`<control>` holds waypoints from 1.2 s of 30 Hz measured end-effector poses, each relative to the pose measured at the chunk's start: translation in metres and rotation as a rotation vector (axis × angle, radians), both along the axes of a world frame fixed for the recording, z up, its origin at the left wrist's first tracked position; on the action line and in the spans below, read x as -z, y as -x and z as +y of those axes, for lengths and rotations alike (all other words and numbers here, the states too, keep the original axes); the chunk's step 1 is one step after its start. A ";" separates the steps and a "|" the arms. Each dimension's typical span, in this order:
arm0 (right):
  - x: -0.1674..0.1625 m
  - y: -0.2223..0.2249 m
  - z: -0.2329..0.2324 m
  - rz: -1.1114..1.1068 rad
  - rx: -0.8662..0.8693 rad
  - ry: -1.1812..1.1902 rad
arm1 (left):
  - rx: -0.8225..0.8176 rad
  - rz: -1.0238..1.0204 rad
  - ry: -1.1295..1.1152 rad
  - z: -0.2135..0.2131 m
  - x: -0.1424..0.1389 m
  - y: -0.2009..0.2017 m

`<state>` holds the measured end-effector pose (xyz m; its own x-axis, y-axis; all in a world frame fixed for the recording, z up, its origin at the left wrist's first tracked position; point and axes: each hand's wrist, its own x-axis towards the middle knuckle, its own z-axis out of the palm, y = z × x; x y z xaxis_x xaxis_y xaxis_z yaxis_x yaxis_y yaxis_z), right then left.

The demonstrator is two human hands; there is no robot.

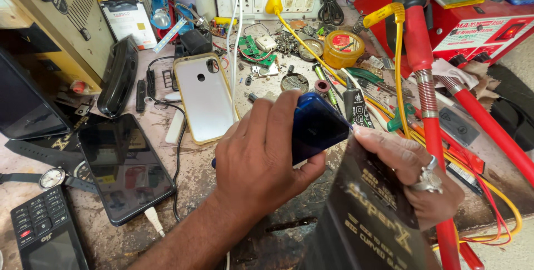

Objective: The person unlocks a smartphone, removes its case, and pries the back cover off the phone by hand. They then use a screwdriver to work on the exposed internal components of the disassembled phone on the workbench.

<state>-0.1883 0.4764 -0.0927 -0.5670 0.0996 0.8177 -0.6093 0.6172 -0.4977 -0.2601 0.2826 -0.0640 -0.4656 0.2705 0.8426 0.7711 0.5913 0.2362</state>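
**Blue phone held at its edges over a crowded bench**

Far left on the bench [222,170] lie a keypad phone [47,231], a wristwatch [52,178] and a black phone [125,167] lying screen up with a white cable at its lower edge. Just beyond stands a white case [204,97] with a gold rim.

The left hand [261,159] is curled closed round the blue phone [317,125], fingers over the top, thumb under the lower edge. The phone is tilted, above the bench's front edge, in the middle of the view. It looks light and stiff, with a glossy back that is likely slippery and would probably crack if bent or dropped. The side rails seem the safest grip, not the flat faces.

The right hand [414,170], wearing a ring, holds a black packet [372,209] with gold print; its fingertip meets the phone's right corner. Behind run red probes [423,53] and yellow wire [397,75].
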 end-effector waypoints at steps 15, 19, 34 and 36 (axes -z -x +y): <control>-0.005 0.028 0.006 -0.246 0.122 0.199 | 0.007 -0.063 0.113 -0.003 0.001 0.009; -0.008 0.030 0.000 -0.220 -0.081 0.465 | 0.037 -0.091 0.032 -0.002 0.000 0.009; -0.035 0.052 -0.013 -0.446 -0.324 0.820 | 0.181 -0.502 -0.274 -0.001 0.001 0.020; -0.037 0.056 -0.013 -0.441 -0.340 0.777 | 0.277 -0.607 -0.347 0.000 0.003 0.026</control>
